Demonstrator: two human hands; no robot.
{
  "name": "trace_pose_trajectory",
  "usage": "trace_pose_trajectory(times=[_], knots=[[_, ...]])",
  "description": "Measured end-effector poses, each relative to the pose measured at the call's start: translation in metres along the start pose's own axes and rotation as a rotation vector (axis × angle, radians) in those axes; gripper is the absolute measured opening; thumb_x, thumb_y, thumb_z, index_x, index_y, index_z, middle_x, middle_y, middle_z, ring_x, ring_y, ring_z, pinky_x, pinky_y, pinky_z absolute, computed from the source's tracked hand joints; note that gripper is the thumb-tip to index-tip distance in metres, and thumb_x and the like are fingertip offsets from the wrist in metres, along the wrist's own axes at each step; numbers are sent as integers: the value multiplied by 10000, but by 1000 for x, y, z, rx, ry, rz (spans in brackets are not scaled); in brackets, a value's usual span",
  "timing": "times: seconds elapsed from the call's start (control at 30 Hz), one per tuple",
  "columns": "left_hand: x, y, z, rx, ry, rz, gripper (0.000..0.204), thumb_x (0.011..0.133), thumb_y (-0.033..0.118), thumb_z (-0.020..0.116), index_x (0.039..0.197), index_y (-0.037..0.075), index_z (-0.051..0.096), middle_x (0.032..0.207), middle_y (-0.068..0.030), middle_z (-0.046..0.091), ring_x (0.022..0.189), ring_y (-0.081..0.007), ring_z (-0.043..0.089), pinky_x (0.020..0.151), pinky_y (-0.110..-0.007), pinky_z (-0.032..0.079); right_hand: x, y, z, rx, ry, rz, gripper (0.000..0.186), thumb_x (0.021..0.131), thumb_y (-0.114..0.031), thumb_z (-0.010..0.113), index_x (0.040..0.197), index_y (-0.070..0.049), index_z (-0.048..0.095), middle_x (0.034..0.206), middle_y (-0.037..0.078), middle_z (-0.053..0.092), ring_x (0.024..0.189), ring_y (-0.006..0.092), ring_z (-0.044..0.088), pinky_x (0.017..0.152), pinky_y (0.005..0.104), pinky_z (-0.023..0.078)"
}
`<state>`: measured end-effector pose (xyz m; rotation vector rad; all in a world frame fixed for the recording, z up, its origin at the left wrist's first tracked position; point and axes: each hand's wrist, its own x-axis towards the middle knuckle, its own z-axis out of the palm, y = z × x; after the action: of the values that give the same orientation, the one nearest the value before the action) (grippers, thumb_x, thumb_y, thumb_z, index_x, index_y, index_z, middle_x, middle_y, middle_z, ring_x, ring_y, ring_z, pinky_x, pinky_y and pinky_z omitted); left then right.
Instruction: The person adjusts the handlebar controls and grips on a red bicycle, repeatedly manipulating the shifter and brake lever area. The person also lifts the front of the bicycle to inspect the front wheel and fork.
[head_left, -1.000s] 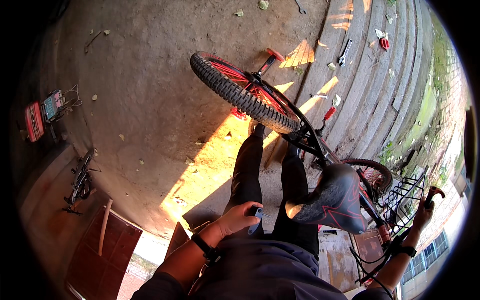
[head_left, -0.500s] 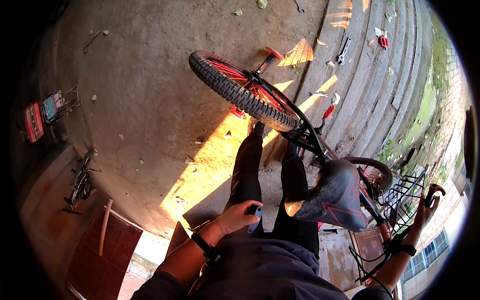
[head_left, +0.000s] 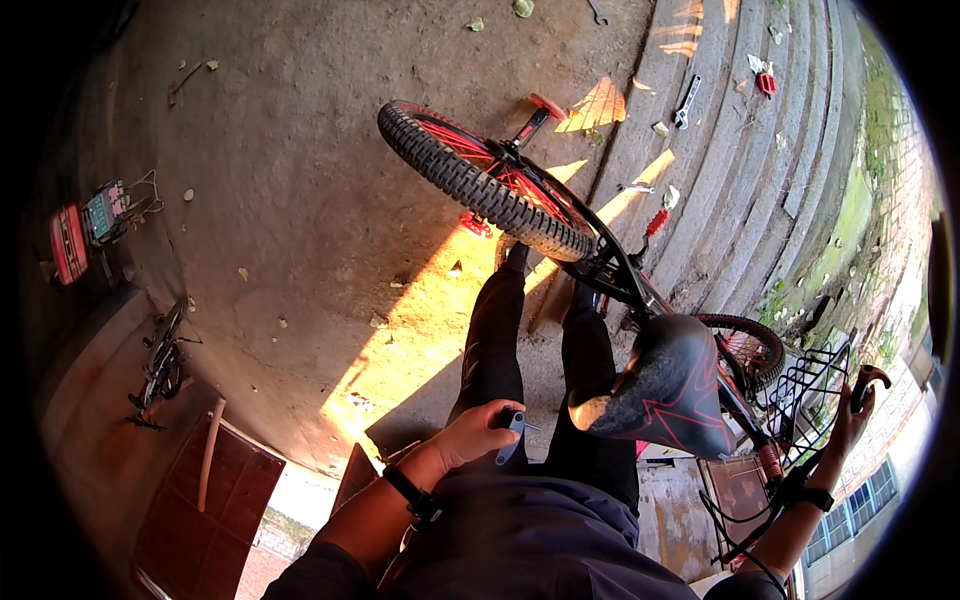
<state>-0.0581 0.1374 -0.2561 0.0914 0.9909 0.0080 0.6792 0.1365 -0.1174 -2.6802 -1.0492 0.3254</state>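
Observation:
My left hand [head_left: 477,434] is closed around a grey and black folding tool [head_left: 511,437] with a thin metal bit sticking out, held in front of my lap. Off to the right, my right hand [head_left: 848,420] wraps round a black curved handle [head_left: 870,384], which looks like a handlebar grip. The bicycle stands beside my legs, its black saddle [head_left: 672,388] with red lines near my right thigh. The knobby rear tyre [head_left: 470,190] with red spokes points away from me. Part of the front wheel [head_left: 745,350] shows beyond the saddle, next to a black wire basket [head_left: 805,395].
Concrete steps [head_left: 735,190] run along the right. On them lie an adjustable wrench [head_left: 688,102], a red pedal [head_left: 766,82] and a smaller spanner [head_left: 636,188]. Another spanner [head_left: 599,12] is at the far edge. A red box [head_left: 68,244] and a second bicycle [head_left: 163,365] are at left.
The saddle has shifted very slightly. Both hands keep their places and their holds.

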Motion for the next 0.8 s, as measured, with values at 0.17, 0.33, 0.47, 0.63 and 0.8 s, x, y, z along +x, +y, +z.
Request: trace_pose_trajectory(times=[0.17, 0.33, 0.47, 0.63, 0.8], knots=[[-1, 1, 1, 24, 0, 5, 536, 878, 149, 690, 1365, 18, 508, 1071, -10, 587, 984, -90, 563, 900, -270, 476, -9, -21, 0, 39, -43, 5, 589, 914, -308, 748, 1344, 6, 495, 1194, 59, 597, 1040, 146, 542, 928, 286, 415], [0, 0, 3, 20, 3, 14, 530, 877, 147, 692, 1358, 16, 512, 1072, -11, 585, 988, -92, 562, 903, -271, 476, -11, -36, 5, -127, -18, -11, 353, 921, -349, 733, 1023, -39, 598, 815, -46, 562, 715, 97, 455, 661, 288, 410], [-1, -1, 5, 18, 13, 14, 521, 874, 143, 693, 1348, 18, 517, 1072, -12, 584, 990, -93, 562, 903, -273, 478, -21, -53, 9, -360, 49, -57, 420, 919, -441, 701, 987, -36, 612, 771, 27, 587, 695, 159, 496, 665, 332, 432], [-1, -1, 7, 24, 25, 20, 497, 870, 140, 696, 1323, 22, 529, 1050, -7, 587, 972, -94, 564, 870, -272, 482, -25, -53, 10, -423, 88, -54, 464, 915, -493, 678, 959, -36, 618, 747, 94, 585, 698, 233, 524, 685, 384, 445], [3, -8, 10, 57, 32, 6, 473, 867, 133, 685, 1306, 30, 540, 1044, -6, 600, 946, -93, 563, 827, -268, 483, -24, -33, -3, -409, 103, -4, 464, 926, -486, 667, 917, -26, 614, 729, 105, 592, 673, 248, 520, 666, 401, 442]])
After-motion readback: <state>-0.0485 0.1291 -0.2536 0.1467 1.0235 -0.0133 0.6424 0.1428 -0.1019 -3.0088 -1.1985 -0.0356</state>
